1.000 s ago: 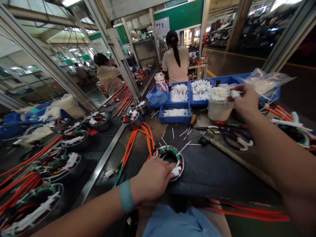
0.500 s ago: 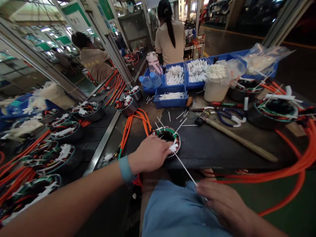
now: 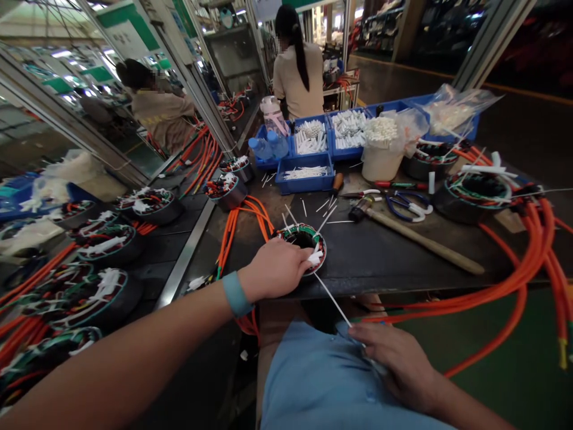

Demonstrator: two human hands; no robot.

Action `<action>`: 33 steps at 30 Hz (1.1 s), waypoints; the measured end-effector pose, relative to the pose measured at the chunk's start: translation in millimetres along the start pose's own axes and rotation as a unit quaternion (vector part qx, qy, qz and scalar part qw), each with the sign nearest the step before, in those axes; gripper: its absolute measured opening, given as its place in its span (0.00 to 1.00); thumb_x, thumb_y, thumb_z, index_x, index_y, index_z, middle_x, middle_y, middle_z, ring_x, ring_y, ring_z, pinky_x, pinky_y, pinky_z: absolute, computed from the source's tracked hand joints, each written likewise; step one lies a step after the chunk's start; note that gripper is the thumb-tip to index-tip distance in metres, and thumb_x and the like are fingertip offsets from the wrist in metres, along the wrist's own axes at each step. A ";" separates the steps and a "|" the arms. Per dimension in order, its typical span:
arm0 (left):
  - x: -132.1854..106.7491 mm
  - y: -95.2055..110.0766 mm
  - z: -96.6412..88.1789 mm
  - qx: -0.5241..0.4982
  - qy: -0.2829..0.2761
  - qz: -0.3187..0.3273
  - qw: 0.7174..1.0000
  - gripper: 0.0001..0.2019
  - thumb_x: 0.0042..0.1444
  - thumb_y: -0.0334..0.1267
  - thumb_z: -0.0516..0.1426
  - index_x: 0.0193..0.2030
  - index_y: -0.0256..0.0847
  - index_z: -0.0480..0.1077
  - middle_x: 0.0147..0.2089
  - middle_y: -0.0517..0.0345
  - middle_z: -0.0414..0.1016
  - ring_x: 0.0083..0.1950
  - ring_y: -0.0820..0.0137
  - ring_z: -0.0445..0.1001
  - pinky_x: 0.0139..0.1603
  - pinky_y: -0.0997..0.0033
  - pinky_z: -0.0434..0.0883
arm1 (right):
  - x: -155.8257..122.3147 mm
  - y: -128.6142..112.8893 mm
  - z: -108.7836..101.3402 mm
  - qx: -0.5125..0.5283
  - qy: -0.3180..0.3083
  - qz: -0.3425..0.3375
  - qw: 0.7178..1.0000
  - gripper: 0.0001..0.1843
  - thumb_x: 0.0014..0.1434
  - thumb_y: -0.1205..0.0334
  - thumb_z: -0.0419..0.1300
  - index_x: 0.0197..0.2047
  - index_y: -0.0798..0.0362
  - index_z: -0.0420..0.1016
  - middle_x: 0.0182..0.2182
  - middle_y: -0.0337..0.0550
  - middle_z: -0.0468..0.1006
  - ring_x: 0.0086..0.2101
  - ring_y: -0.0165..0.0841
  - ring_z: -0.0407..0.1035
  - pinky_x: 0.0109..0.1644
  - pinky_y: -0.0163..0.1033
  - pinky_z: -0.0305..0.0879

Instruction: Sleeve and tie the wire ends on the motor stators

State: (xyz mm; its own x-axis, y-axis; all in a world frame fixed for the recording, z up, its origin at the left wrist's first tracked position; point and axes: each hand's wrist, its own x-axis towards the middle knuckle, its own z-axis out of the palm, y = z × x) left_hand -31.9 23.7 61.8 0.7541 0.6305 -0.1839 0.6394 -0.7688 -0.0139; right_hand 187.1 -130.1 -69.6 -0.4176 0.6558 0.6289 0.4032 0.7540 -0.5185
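Note:
A round motor stator [image 3: 323, 239] with green, red and white windings lies near the table's front edge. My left hand [image 3: 280, 267] rests over its near left side. Its thumb and fingertips are closed on a short white sleeve [image 3: 316, 258] at the ring's right rim. From below that sleeve a thin white cable tie [image 3: 333, 300] runs taut, down and to the right. My right hand [image 3: 391, 355], low over my lap, pinches the tie's far end. That end is hidden by the fingers. Other thin white strips [image 3: 327, 219] stick up from the ring.
Blue bins [image 3: 308, 180] of white sleeves and sticks stand behind. To the right lie a hammer [image 3: 425, 243], blue-handled pliers [image 3: 409, 206] and another stator [image 3: 474, 194] with orange cables [image 3: 505, 286]. More stators [image 3: 105, 292] line the left side. Two co-workers sit farther back.
The view has shifted a little, so the surroundings sit farther left. Both hands keep their holds, with the tie still stretched between the stator and my right hand.

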 end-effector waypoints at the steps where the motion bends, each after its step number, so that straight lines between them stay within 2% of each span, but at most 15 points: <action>1: -0.2 -0.1 -0.1 0.001 0.002 0.000 1.000 0.15 0.65 0.41 0.44 0.48 0.41 0.70 0.35 0.54 0.78 0.38 0.63 0.75 0.40 0.63 0.66 | 3.4 0.6 1.2 0.004 -0.001 -0.002 1.000 0.34 0.51 0.72 0.51 0.61 0.39 0.58 0.49 0.40 0.76 0.48 0.37 0.72 0.46 0.42 0.75; 3: -0.9 0.0 -0.1 0.000 0.006 -0.001 1.000 0.15 0.65 0.41 0.45 0.49 0.41 0.70 0.35 0.54 0.78 0.38 0.62 0.75 0.40 0.62 0.67 | 18.4 2.8 5.5 0.010 0.008 -0.007 1.000 0.38 0.51 0.71 0.52 0.63 0.34 0.53 0.50 0.38 0.75 0.47 0.38 0.73 0.44 0.43 0.75; 5: -2.1 0.3 1.5 -0.010 0.010 -0.003 1.000 0.15 0.64 0.40 0.45 0.49 0.41 0.70 0.35 0.53 0.78 0.39 0.61 0.75 0.41 0.61 0.67 | 44.1 6.6 12.1 0.017 0.033 0.010 0.999 0.35 0.51 0.71 0.52 0.59 0.33 0.58 0.50 0.39 0.75 0.46 0.38 0.73 0.44 0.42 0.75; 8: -4.8 1.2 10.1 -0.073 0.038 -0.024 0.996 0.15 0.63 0.38 0.47 0.51 0.40 0.70 0.40 0.51 0.79 0.43 0.60 0.76 0.49 0.56 0.67 | 91.4 14.7 22.8 0.059 0.063 0.151 0.985 0.19 0.52 0.72 0.51 0.45 0.44 0.70 0.41 0.42 0.79 0.40 0.35 0.75 0.41 0.39 0.72; 10: -6.4 1.9 19.5 -0.175 0.087 -0.057 0.979 0.18 0.61 0.35 0.50 0.59 0.41 0.63 0.46 0.51 0.78 0.48 0.62 0.75 0.54 0.55 0.65 | 116.8 20.3 27.9 0.107 0.073 0.258 0.957 0.08 0.52 0.69 0.54 0.35 0.49 0.70 0.30 0.39 0.77 0.31 0.32 0.72 0.35 0.36 0.69; 11: -7.1 2.4 24.6 -0.241 0.115 -0.073 0.961 0.23 0.60 0.33 0.51 0.63 0.41 0.57 0.48 0.51 0.77 0.49 0.63 0.75 0.55 0.57 0.65 | 125.3 22.8 29.5 0.133 0.077 0.298 0.942 0.05 0.51 0.67 0.55 0.32 0.50 0.69 0.26 0.37 0.75 0.28 0.31 0.70 0.32 0.35 0.67; 13: -8.5 4.1 33.8 -0.344 0.162 -0.093 0.920 0.29 0.58 0.31 0.53 0.67 0.42 0.50 0.49 0.53 0.77 0.50 0.67 0.75 0.54 0.61 0.67 | 133.3 26.7 31.7 0.196 0.090 0.344 0.914 0.02 0.49 0.65 0.58 0.29 0.51 0.67 0.24 0.35 0.71 0.26 0.29 0.66 0.29 0.33 0.64; 14: -9.4 5.3 37.6 -0.362 0.180 -0.096 0.910 0.28 0.58 0.31 0.53 0.66 0.43 0.52 0.49 0.54 0.78 0.50 0.67 0.75 0.55 0.61 0.67 | 133.4 28.0 32.5 0.233 0.097 0.357 0.899 0.03 0.48 0.64 0.59 0.29 0.51 0.67 0.23 0.35 0.71 0.26 0.29 0.66 0.29 0.33 0.64; 17: -12.8 9.7 44.0 -0.285 0.229 -0.074 0.928 0.17 0.59 0.31 0.52 0.55 0.47 0.68 0.50 0.56 0.77 0.51 0.67 0.74 0.60 0.54 0.62 | 124.3 28.6 34.9 0.340 0.132 0.377 0.851 0.09 0.46 0.61 0.63 0.30 0.51 0.68 0.25 0.36 0.73 0.27 0.29 0.68 0.32 0.35 0.68; 19: -15.1 11.8 44.9 -0.207 0.254 -0.046 0.944 0.16 0.60 0.31 0.51 0.53 0.46 0.70 0.52 0.56 0.76 0.54 0.65 0.72 0.60 0.52 0.61 | 115.2 26.9 36.6 0.387 0.146 0.370 0.832 0.12 0.44 0.60 0.66 0.31 0.51 0.67 0.28 0.37 0.74 0.30 0.30 0.70 0.37 0.37 0.70; 21: -16.5 12.6 44.2 -0.158 0.265 -0.022 0.951 0.17 0.60 0.30 0.51 0.54 0.44 0.69 0.52 0.54 0.76 0.54 0.64 0.71 0.58 0.53 0.62 | 106.9 24.4 37.8 0.403 0.146 0.352 0.832 0.14 0.44 0.61 0.67 0.33 0.50 0.67 0.30 0.38 0.76 0.33 0.31 0.72 0.42 0.38 0.70; 24: -16.6 11.5 43.0 -0.133 0.260 -0.010 0.956 0.17 0.61 0.31 0.50 0.54 0.44 0.69 0.51 0.54 0.76 0.53 0.64 0.71 0.56 0.54 0.64 | 100.4 22.0 38.7 0.377 0.135 0.330 0.855 0.11 0.48 0.62 0.65 0.35 0.50 0.68 0.32 0.40 0.77 0.35 0.31 0.73 0.43 0.39 0.70; 28: -15.3 9.3 44.7 -0.144 0.260 -0.008 0.955 0.17 0.61 0.31 0.50 0.55 0.44 0.69 0.51 0.54 0.76 0.53 0.64 0.71 0.55 0.55 0.66 | 106.6 25.0 39.6 0.287 0.133 0.343 0.884 0.07 0.49 0.62 0.63 0.32 0.51 0.69 0.29 0.38 0.75 0.30 0.30 0.70 0.36 0.36 0.68; 31: -14.9 8.6 46.4 -0.149 0.261 -0.004 0.954 0.18 0.61 0.30 0.50 0.56 0.45 0.68 0.51 0.54 0.76 0.53 0.64 0.71 0.55 0.54 0.66 | 114.5 28.7 39.8 0.263 0.146 0.362 0.882 0.07 0.46 0.62 0.63 0.29 0.51 0.67 0.24 0.34 0.71 0.25 0.28 0.65 0.30 0.33 0.64; 33: -15.1 8.7 46.6 -0.150 0.261 -0.005 0.954 0.18 0.61 0.31 0.50 0.56 0.45 0.68 0.51 0.54 0.76 0.52 0.63 0.71 0.54 0.54 0.67 | 115.3 29.1 39.0 0.274 0.144 0.359 0.880 0.08 0.45 0.62 0.63 0.28 0.51 0.66 0.24 0.34 0.71 0.25 0.28 0.65 0.30 0.33 0.64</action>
State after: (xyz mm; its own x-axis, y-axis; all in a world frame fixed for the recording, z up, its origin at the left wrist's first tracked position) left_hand -44.7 2.6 18.7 0.6700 0.6652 0.3296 0.6024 -0.7466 0.2823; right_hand 119.0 -31.1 -34.8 0.0406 0.9937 0.1045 -0.0068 0.1048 -0.9945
